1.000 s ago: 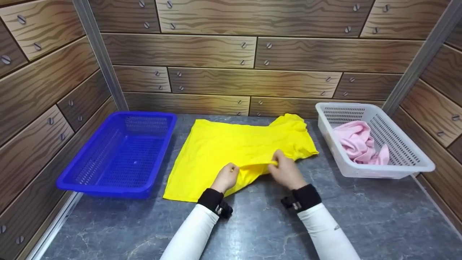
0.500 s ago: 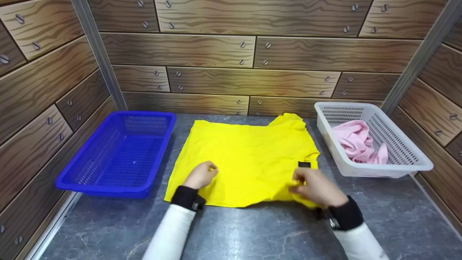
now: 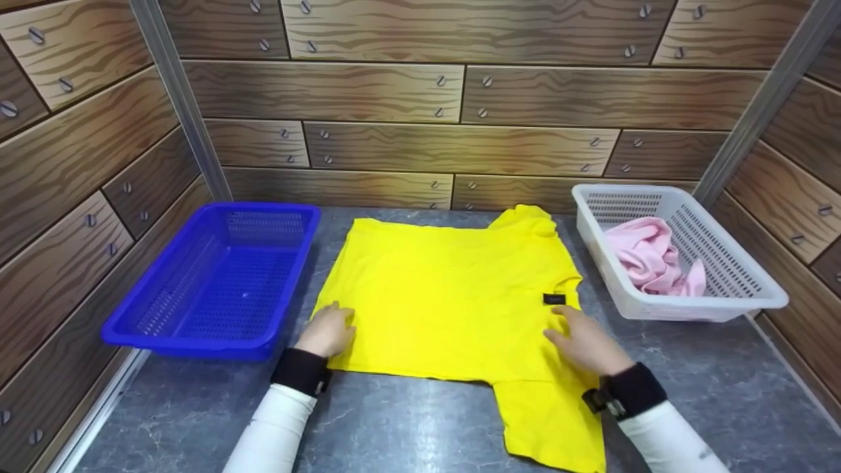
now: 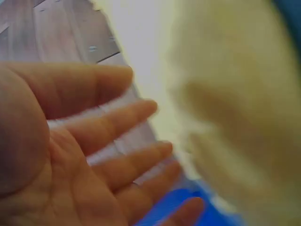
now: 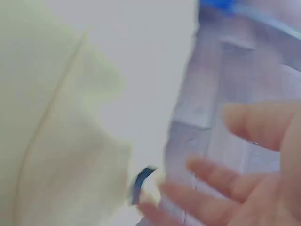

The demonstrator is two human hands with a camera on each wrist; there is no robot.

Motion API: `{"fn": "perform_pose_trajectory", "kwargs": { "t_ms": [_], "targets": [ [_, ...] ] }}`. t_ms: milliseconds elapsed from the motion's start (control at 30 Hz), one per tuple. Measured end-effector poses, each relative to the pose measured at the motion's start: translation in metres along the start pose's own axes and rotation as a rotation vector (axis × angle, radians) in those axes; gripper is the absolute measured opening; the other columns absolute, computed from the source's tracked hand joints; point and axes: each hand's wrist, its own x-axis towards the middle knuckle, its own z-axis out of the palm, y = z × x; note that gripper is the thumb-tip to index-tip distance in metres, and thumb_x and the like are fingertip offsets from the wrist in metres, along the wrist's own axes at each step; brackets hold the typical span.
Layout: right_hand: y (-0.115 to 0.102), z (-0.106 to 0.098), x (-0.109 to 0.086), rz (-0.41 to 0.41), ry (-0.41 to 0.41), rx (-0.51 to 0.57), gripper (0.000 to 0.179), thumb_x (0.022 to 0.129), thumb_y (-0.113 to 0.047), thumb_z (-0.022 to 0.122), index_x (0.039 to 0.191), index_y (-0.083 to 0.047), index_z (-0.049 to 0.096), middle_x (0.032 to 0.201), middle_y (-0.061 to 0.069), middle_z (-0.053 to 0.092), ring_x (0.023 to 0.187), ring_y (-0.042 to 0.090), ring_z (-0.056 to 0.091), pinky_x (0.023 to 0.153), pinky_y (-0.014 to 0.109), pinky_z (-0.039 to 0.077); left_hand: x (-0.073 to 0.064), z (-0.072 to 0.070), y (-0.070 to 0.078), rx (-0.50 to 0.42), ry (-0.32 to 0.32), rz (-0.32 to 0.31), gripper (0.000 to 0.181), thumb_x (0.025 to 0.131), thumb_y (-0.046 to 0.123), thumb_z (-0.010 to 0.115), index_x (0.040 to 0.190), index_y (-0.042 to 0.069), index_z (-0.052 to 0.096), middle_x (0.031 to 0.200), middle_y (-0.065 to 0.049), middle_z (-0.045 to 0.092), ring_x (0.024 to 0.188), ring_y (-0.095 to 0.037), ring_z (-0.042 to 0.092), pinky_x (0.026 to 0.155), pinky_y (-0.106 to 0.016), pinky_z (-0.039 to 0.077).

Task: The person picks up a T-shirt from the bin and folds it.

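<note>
A yellow T-shirt lies spread on the grey marbled table, its hem to the left and its neckline, with a small black label, to the right. One sleeve extends flat toward the front; the far sleeve is bunched. My left hand is over the near hem corner, and its fingers are spread and relaxed in the left wrist view. By the neckline, over the near shoulder, is my right hand, its fingers loosely extended and holding nothing.
A blue plastic basket stands left of the shirt. To the right, a white basket holds a crumpled pink cloth. Wood-patterned panels enclose the table at the back and sides.
Both hands released the gathered near edge and moved apart, the left toward the hem, the right toward the neckline. The shirt's near side unfolded, showing the label and the near sleeve.
</note>
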Motion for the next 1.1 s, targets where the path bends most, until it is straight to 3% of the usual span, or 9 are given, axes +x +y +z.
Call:
{"fn": "perform_pose_trajectory", "kwargs": {
  "t_ms": [67, 133, 433, 567, 700, 767, 867, 967, 1100],
  "targets": [
    [0.009, 0.005, 0.010, 0.028, -0.039, -0.088, 0.065, 0.103, -0.032, 0.059, 0.152, 0.006, 0.039, 0.156, 0.037, 0.038, 0.141, 0.058, 0.038, 0.114, 0.068, 0.034, -0.001, 0.004, -0.004, 0.007, -0.051, -0.015, 0.048, 0.099, 0.015, 0.058, 0.143, -0.002, 0.056, 0.157, -0.033, 0.039, 0.149, -0.049, 0.035, 0.119, -0.066, 0.030],
    [0.016, 0.009, 0.018, 0.027, -0.090, -0.144, 0.069, 0.103, -0.034, 0.060, 0.155, 0.006, 0.037, 0.160, 0.037, 0.028, 0.145, 0.063, 0.025, 0.116, 0.072, 0.028, -0.003, 0.007, -0.006, 0.007, -0.080, -0.039, 0.052, 0.098, 0.016, 0.059, 0.148, 0.000, 0.052, 0.160, -0.033, 0.034, 0.151, -0.049, 0.031, 0.120, -0.066, 0.029],
    [0.023, 0.008, 0.025, -0.022, -0.095, -0.188, 0.065, 0.101, -0.033, 0.062, 0.150, 0.006, 0.045, 0.159, 0.039, 0.029, 0.143, 0.065, 0.026, 0.116, 0.072, 0.027, -0.018, 0.006, 0.000, 0.081, -0.081, -0.103, 0.056, 0.098, 0.022, 0.061, 0.150, 0.003, 0.050, 0.160, -0.031, 0.035, 0.150, -0.047, 0.035, 0.116, -0.073, 0.028],
    [0.017, 0.006, 0.007, -0.047, -0.033, -0.184, 0.063, 0.099, -0.032, 0.065, 0.145, 0.008, 0.050, 0.155, 0.040, 0.036, 0.142, 0.063, 0.032, 0.116, 0.071, 0.028, -0.027, 0.005, -0.005, 0.043, -0.054, -0.010, 0.059, 0.094, 0.023, 0.067, 0.147, 0.000, 0.053, 0.159, -0.033, 0.038, 0.151, -0.049, 0.032, 0.118, -0.072, 0.025],
    [0.001, 0.008, -0.032, -0.148, 0.003, -0.111, 0.046, 0.091, -0.032, 0.077, 0.123, -0.001, 0.066, 0.126, 0.024, 0.066, 0.119, 0.043, 0.061, 0.104, 0.062, 0.047, -0.047, 0.006, -0.011, 0.007, -0.018, 0.144, 0.053, 0.083, 0.021, 0.081, 0.128, -0.002, 0.065, 0.147, -0.033, 0.052, 0.144, -0.050, 0.043, 0.117, -0.069, 0.029],
    [-0.006, 0.011, -0.052, -0.223, -0.039, -0.086, 0.035, 0.085, -0.036, 0.082, 0.106, -0.011, 0.069, 0.105, 0.006, 0.071, 0.099, 0.024, 0.065, 0.090, 0.047, 0.055, -0.055, 0.007, -0.013, 0.040, 0.030, 0.212, 0.043, 0.076, 0.018, 0.087, 0.110, 0.001, 0.068, 0.129, -0.026, 0.066, 0.128, -0.045, 0.058, 0.109, -0.065, 0.039],
    [-0.012, 0.017, -0.076, -0.271, -0.146, -0.093, 0.037, 0.076, -0.047, 0.087, 0.089, -0.021, 0.065, 0.086, -0.008, 0.061, 0.079, 0.007, 0.053, 0.070, 0.029, 0.047, -0.064, 0.008, -0.016, 0.143, 0.128, 0.260, 0.032, 0.072, 0.012, 0.090, 0.088, 0.008, 0.063, 0.097, -0.010, 0.069, 0.095, -0.035, 0.067, 0.089, -0.056, 0.049],
    [-0.014, 0.023, -0.089, -0.181, -0.278, -0.094, 0.044, 0.070, -0.050, 0.090, 0.086, -0.024, 0.060, 0.083, -0.005, 0.052, 0.073, 0.010, 0.044, 0.063, 0.026, 0.036, -0.069, 0.010, -0.017, 0.255, 0.205, 0.269, 0.027, 0.073, 0.006, 0.085, 0.077, 0.011, 0.059, 0.079, -0.004, 0.062, 0.074, -0.029, 0.064, 0.071, -0.048, 0.048],
    [-0.014, 0.026, -0.095, -0.031, -0.356, -0.114, 0.033, 0.077, -0.040, 0.089, 0.084, -0.024, 0.061, 0.085, -0.001, 0.050, 0.074, 0.016, 0.044, 0.062, 0.028, 0.035, -0.069, 0.014, -0.018, 0.354, 0.278, 0.277, 0.018, 0.077, 0.001, 0.077, 0.073, 0.010, 0.062, 0.078, -0.007, 0.065, 0.072, -0.031, 0.065, 0.063, -0.045, 0.047]
  ]
}}
